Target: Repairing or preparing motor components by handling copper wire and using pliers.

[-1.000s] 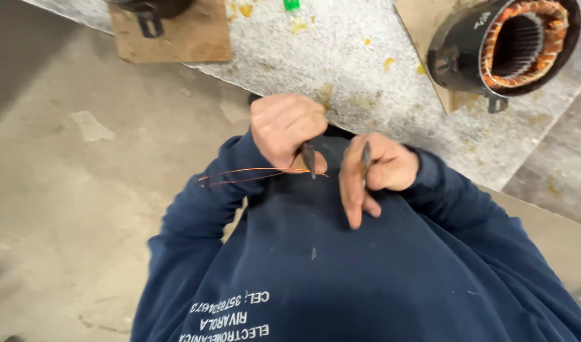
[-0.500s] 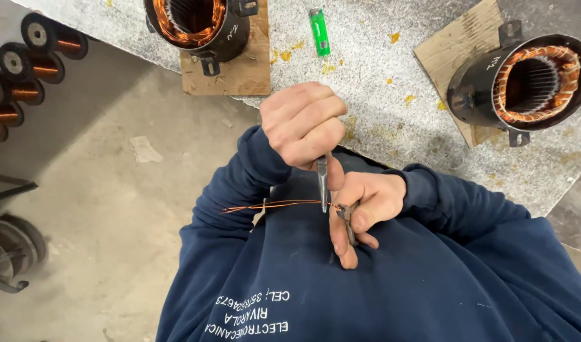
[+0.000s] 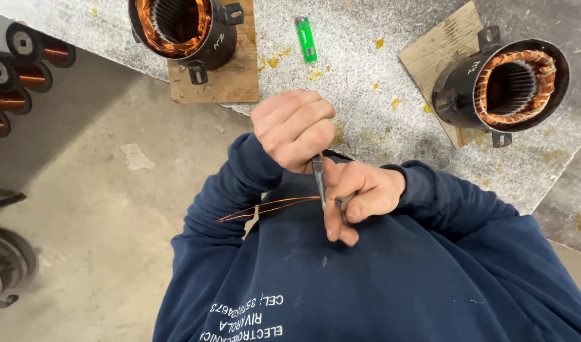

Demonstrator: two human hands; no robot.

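My left hand (image 3: 293,126) is a closed fist around the handle of a thin metal blade (image 3: 319,180) that points down toward my chest. My right hand (image 3: 360,196) sits just below it and pinches one end of a small bundle of copper wires (image 3: 265,208). The wires trail off to the left across my dark blue sweatshirt (image 3: 379,285). The blade meets the wires right beside my right thumb. A small dark piece shows between the right fingers; I cannot tell what it is.
On the grey speckled table (image 3: 366,76) two black motor stators with copper windings (image 3: 179,28) (image 3: 505,85) rest on wooden boards. A green lighter (image 3: 306,39) lies between them. Spools of copper wire (image 3: 24,63) stand at the left above the concrete floor (image 3: 81,209).
The view has tilted forward, so more of the table and both stators show. My left fist has lifted a little above my right hand; both hands keep their hold.
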